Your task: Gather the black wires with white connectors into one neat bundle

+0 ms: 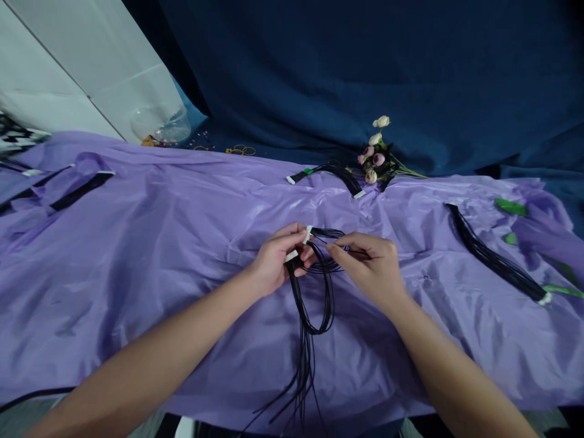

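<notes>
- The desk covered in glossy purple plastic sheeting spans the frame; another bundle of black wires with white ends lies at right.
- The long, looped bundle of thin black wires hangs at centre, its loose ends trailing toward the bottom edge.
- The right hand, right of centre, has thumb and forefinger pressed together, apparently on a wire.
- The left hand, at centre, is clamped on the bundle's white plastic connectors.
- The upper white connector sits at the left thumb tip; the lower white connector lies against the fingers below it.
- The single thin black wire runs between the hands. I judge the step to be fitting wires into the upper connector; the next move likely calls for a straight, careful push, with the left grip steady.
</notes>
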Tool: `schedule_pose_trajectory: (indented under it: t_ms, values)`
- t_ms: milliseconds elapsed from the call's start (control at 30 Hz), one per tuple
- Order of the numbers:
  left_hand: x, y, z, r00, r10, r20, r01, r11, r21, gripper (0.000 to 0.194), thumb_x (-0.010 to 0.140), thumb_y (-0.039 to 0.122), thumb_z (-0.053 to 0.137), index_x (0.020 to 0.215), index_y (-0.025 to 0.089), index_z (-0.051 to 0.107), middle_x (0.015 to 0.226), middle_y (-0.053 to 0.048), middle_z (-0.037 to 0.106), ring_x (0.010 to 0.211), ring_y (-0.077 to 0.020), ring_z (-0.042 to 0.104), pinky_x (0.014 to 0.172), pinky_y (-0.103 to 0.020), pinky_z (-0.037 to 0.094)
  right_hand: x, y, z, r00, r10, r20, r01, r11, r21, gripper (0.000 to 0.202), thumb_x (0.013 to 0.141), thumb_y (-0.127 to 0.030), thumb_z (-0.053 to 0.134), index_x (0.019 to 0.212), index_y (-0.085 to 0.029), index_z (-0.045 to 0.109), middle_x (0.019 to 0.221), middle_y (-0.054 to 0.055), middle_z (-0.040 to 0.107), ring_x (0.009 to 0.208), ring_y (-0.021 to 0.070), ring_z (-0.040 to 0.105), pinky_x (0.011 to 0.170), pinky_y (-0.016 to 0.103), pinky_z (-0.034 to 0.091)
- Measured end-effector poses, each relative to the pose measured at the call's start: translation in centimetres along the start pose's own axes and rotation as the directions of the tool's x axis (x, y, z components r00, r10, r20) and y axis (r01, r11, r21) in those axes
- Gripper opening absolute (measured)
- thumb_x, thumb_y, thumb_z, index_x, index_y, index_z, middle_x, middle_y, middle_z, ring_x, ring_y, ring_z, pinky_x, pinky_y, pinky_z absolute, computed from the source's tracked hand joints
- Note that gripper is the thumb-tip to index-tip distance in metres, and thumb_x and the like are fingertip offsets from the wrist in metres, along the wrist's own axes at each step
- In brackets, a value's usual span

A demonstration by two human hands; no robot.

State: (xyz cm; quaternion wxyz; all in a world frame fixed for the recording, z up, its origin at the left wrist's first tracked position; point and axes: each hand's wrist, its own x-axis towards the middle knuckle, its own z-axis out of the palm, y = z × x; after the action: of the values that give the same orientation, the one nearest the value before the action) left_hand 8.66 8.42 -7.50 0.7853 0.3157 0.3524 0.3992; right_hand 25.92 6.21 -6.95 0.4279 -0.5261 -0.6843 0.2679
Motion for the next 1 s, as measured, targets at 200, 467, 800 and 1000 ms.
schedule_pose_trajectory:
  t_ms: [200, 467, 800, 1000]
  values:
    - [-0.1, 0.1, 0.1, 1.0, -0.009, 0.002, 0.009, 1.0, 0.02, 0.013, 0.081, 0.027, 0.054, 0.074, 0.018, 0.048, 0.053, 0.002, 0.045, 0.048, -0.0101, 0.048, 0.038, -0.016, 0.028, 0.1, -0.1, 0.0, 0.981, -0.182, -0.072, 0.173, 0.978, -0.118, 0.007, 0.079, -0.024, 0.065, 0.074, -0.02, 0.068, 0.06, -0.001, 0.06, 0.05, 0.0088, 0.048, 0.052, 0.024, 0.037]
    - [0.1, -0.1, -0.2, 0.999, -0.004, 0.037, 0.004, 1.0, 0.015, 0.013, 0.082, 0.027, 0.054, 0.076, 0.018, 0.047, 0.053, 0.003, 0.043, 0.048, -0.0106, 0.048, 0.038, -0.016, 0.029, 0.0, 0.6, 0.0, 0.821, -0.568, -0.058, 0.519, 0.786, -0.336, 0.007, 0.082, -0.012, 0.062, 0.083, -0.016, 0.067, 0.062, 0.001, 0.061, 0.052, 0.0086, 0.05, 0.05, 0.021, 0.038]
    - [0.2, -0.3, -0.2, 0.994, -0.034, 0.1, 0.032, 0.999, 0.012, 0.014, 0.083, 0.025, 0.051, 0.075, 0.017, 0.044, 0.052, 0.002, 0.043, 0.047, -0.0095, 0.045, 0.037, -0.017, 0.027, -0.2, 1.0, 0.5, 0.863, -0.504, -0.013, 0.455, 0.789, -0.413, 0.007, 0.084, -0.02, 0.062, 0.09, -0.018, 0.066, 0.071, 0.001, 0.064, 0.056, 0.0085, 0.055, 0.055, 0.021, 0.043]
    - [0.2, -0.3, 0.0, 0.99, -0.052, 0.133, 0.05, 0.999, 0.02, 0.014, 0.084, 0.027, 0.051, 0.075, 0.017, 0.044, 0.053, 0.002, 0.043, 0.047, -0.0095, 0.044, 0.037, -0.016, 0.027, -0.2, 1.1, 0.8, 0.863, -0.505, -0.019, 0.457, 0.796, -0.397, 0.007, 0.085, -0.019, 0.061, 0.09, -0.019, 0.065, 0.074, 0.001, 0.066, 0.061, 0.0093, 0.059, 0.058, 0.02, 0.045]
